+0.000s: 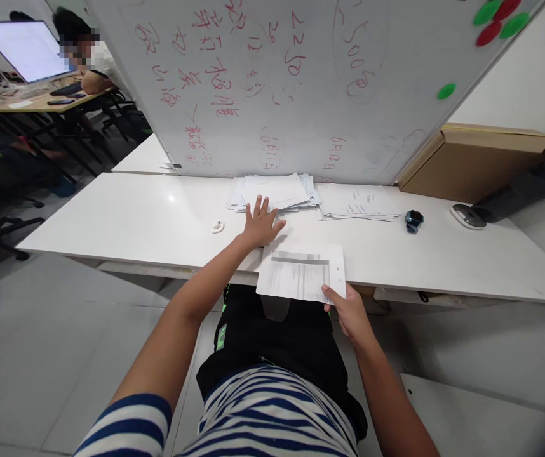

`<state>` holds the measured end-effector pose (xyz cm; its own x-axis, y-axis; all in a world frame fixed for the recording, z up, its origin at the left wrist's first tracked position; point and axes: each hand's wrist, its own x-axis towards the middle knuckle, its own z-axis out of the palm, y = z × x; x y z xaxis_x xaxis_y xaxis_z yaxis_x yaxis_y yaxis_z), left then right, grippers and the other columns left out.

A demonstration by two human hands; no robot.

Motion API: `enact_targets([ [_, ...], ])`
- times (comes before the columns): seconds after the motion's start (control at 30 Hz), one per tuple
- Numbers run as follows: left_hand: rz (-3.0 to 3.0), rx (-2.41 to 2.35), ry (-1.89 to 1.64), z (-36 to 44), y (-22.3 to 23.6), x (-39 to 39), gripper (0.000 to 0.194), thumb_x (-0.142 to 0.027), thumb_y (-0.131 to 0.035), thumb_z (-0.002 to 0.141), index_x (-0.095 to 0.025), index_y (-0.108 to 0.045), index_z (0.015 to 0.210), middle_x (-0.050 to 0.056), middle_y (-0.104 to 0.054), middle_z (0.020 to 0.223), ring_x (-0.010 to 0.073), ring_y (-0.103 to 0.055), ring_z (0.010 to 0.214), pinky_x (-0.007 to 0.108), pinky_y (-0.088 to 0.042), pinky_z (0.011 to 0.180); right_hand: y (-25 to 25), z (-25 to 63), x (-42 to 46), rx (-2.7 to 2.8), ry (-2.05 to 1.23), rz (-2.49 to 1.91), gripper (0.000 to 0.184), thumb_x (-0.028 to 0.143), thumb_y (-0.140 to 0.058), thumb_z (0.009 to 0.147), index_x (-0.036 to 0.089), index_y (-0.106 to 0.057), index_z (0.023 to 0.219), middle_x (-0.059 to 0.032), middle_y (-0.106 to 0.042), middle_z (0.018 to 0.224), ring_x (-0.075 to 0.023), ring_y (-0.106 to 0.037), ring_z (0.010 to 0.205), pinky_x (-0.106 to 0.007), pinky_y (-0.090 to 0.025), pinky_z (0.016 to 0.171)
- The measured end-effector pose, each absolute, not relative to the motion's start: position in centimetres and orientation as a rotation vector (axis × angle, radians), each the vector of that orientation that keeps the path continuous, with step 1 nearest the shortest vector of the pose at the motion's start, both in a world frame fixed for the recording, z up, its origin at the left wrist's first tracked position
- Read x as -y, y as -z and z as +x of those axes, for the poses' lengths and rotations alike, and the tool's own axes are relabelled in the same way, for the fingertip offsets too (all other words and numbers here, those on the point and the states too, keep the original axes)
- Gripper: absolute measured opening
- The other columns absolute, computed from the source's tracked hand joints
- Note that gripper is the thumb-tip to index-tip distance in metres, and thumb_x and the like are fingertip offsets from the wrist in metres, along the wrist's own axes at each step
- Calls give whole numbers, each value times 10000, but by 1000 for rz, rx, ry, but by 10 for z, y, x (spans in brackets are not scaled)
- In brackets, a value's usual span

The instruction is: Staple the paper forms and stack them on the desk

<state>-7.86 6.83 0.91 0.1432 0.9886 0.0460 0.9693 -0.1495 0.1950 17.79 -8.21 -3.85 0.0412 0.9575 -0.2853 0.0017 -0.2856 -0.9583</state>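
My right hand grips a printed sheet of paper by its lower right corner, thumb on top. The sheet overlaps the front edge of the white table; I cannot tell whether it is one page or several. My left hand is spread with fingers apart at the near edge of a loose stack of papers; whether it touches them is unclear. To the right of that stack lies a second pile of printed papers. A small white curved object rests left of my left hand.
A whiteboard with red writing and round magnets stands behind the white table. On the right are a dark watch-like object, a cardboard box and a black device with a round base. A person sits at a far desk.
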Motion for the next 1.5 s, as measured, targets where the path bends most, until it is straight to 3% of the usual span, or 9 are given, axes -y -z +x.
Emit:
enact_targets([
  [0.37,2279,-1968,-202,-75,-8,-67,731,-620,-223,924,-220,-191,1535,64,-41,1618,273,126,1470,563,27,1167,37,180,82,1016,-1404,-1452,463,482,-751,708,148,-635,1008,12,-599,616,-123,-482,509,-277,-394,558],
  [1.5,2330,-1999,-136,-67,3,-69,707,-543,-289,923,-196,-202,1533,61,-87,1616,290,102,1476,551,65,1170,34,175,86,983,-1364,-1484,511,528,-757,658,155,-663,995,-4,-593,586,-150,-500,511,-296,-421,501],
])
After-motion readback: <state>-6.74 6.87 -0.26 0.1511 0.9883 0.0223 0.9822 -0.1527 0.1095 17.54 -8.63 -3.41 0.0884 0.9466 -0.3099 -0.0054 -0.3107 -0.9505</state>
